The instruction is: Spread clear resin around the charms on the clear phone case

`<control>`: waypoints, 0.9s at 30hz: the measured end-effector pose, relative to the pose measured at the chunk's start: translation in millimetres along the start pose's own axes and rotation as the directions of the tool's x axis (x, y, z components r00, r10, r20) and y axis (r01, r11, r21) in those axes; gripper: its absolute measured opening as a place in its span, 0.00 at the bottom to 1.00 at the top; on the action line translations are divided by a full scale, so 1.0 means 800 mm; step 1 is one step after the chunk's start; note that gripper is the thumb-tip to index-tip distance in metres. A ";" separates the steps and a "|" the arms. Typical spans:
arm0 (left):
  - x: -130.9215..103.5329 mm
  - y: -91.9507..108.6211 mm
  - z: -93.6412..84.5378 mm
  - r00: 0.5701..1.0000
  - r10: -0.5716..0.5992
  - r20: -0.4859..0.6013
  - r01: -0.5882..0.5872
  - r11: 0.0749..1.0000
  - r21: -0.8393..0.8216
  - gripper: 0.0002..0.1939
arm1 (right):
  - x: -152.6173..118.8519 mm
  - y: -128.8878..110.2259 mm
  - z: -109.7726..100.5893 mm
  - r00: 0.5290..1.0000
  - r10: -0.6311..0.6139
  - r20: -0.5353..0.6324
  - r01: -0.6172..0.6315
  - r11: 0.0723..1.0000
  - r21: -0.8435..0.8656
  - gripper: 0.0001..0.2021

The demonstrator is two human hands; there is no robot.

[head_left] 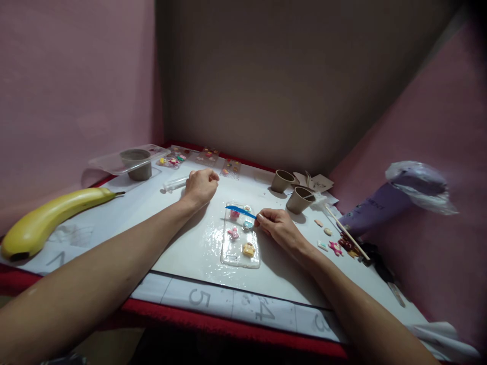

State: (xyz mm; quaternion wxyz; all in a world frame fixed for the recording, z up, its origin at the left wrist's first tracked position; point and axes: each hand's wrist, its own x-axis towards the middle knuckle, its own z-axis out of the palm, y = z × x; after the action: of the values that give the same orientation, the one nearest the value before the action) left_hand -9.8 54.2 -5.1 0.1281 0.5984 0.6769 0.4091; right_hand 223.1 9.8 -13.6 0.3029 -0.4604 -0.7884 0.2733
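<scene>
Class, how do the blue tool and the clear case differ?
The blue tool is slim and opaque; the clear case is broad and see-through. The right hand holds the blue tool; the clear case lies flat. The blue tool is plain; the clear case bears colourful charms.

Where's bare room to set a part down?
Free: white surface between the decorated case and right forearm; also beyond the case, between the left hand and the two right-side brown cups. Crowded: right edge (charms, wooden stick, purple bag) and back left (clear tray, decorated pieces).
</scene>
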 end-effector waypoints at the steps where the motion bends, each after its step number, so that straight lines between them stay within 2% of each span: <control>1: 0.000 0.000 0.000 1.000 0.002 0.002 -0.002 1.000 -0.003 0.12 | 0.001 0.001 0.001 1.000 0.004 0.001 -0.004 1.000 0.001 0.15; 9: -0.004 0.005 -0.003 1.000 -0.023 0.003 0.023 1.000 0.000 0.13 | 0.005 0.002 0.001 0.998 0.052 0.019 -0.051 0.998 -0.024 0.14; 18: -0.002 0.002 0.000 1.000 -0.021 -0.008 0.021 0.999 -0.026 0.12 | 0.001 -0.007 -0.007 0.990 0.130 0.053 -0.133 0.990 0.048 0.15; 27: -0.002 0.001 0.000 1.000 -0.015 -0.008 0.015 1.000 -0.018 0.12 | -0.005 0.002 -0.025 0.973 0.205 0.110 -0.217 0.970 0.106 0.15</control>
State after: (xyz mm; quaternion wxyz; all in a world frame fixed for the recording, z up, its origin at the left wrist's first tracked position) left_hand -8.8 52.3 -5.1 0.1338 0.5905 0.6781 0.4166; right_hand 240.2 10.1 -2.2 0.2596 -0.5092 -0.7314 0.3720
